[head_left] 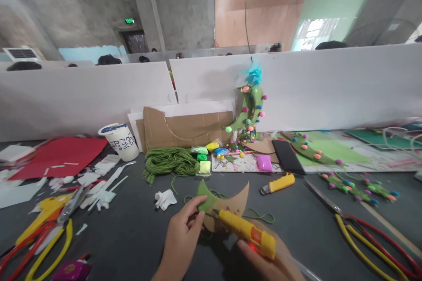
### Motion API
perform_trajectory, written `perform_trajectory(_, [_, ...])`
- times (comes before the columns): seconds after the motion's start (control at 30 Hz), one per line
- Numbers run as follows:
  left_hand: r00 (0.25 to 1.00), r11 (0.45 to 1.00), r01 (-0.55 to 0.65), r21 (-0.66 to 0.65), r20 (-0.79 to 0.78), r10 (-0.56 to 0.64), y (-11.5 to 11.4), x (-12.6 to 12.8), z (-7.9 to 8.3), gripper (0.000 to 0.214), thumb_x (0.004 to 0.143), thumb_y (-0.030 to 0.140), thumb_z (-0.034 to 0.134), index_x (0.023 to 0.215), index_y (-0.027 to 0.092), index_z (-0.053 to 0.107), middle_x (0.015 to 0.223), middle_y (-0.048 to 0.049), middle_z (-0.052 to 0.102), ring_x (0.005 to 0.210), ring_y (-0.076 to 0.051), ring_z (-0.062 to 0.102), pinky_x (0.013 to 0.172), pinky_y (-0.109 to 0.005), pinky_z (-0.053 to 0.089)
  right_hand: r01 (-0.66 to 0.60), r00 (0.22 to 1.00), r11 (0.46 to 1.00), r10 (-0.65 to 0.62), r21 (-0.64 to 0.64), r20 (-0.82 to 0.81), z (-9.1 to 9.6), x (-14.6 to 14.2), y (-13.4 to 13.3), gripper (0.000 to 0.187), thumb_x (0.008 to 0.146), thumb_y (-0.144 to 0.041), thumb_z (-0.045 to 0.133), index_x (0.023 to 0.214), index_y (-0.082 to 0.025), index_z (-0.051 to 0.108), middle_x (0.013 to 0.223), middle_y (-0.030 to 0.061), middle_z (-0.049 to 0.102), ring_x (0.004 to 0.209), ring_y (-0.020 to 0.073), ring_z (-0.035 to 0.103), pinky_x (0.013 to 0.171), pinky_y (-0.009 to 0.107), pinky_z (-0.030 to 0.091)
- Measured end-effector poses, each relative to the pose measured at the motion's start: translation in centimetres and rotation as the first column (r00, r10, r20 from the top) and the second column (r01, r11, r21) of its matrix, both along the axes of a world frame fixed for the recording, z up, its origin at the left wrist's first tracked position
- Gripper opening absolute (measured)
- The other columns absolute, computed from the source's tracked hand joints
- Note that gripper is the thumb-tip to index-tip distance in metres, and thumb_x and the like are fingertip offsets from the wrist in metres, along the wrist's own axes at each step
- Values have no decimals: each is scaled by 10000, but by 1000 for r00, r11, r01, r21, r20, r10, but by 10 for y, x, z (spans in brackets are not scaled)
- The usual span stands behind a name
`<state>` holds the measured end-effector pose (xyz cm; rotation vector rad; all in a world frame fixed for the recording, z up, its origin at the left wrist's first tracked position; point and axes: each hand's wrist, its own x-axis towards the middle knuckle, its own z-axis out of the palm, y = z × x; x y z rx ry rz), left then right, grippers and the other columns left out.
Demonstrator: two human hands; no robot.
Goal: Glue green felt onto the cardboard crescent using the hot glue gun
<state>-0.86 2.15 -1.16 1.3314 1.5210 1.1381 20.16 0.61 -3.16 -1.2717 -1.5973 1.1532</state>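
Left hand (184,232) pinching, thumb and fingers closed on the green end of a tan cardboard crescent with a green-covered tip (239,199). Crescent is low centre, just above the dark grey matte tabletop (132,237), horns up, small red marks on its bare flat face. Right hand (263,261) wrapped around a yellow plastic glue gun with an orange panel (242,228), red glow by the fingers, clear stick out the back, nozzle at the crescent; can't tell if touching.

Loose green yarn strands (265,218) loop around the crescent. Behind: thick soft hank of green yarn (171,161), crumpled white tissue (165,199), yellow utility knife with a metal tip (278,183), glossy pink-purple packet (264,163), flat black rectangular slab (288,156). Green crescent ornament dotted with round multicolour pompoms (238,124) stands at the back, wispy turquoise tuft on top. Brown corrugated cardboard with a curved cut (198,127) leans on the white partition (313,92). Red-and-yellow-handled scissors (341,217) at right.

Writing: white tapered cup (123,145) has dark blue characters, unreadable; green lit sign on the far wall (129,20) too small to read.
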Motion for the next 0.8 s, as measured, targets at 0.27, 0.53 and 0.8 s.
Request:
perform_trajectory(0.27, [999, 999, 28, -20, 34, -27, -1, 7, 1, 329, 775, 294, 566, 1057, 175, 688, 693, -8, 631, 572, -161, 618, 551, -244, 540, -28, 998, 992, 20, 125, 65, 4, 1, 1, 232, 754, -281, 614, 935, -183, 722, 865, 88, 737, 816, 266, 690, 724, 310, 556])
perform_trajectory(0.53, [996, 999, 27, -32, 85, -24, -2, 7, -1, 314, 773, 279, 581, 1051, 180, 689, 674, 4, 626, 590, -159, 621, 552, -233, 538, -81, 989, 973, 52, 218, 135, -1, -1, 2, 275, 789, -316, 606, 1016, -213, 720, 949, 99, 738, 865, 294, 678, 781, 364, 544])
perform_trajectory(0.8, [994, 999, 7, -35, 113, -3, 0, 7, -4, 336, 737, 292, 610, 1034, 162, 700, 661, -4, 629, 570, -162, 610, 536, -242, 537, -73, 979, 967, 22, 245, 205, -15, -1, 1, 259, 795, -299, 586, 995, -222, 731, 951, 97, 741, 866, 306, 677, 782, 374, 536])
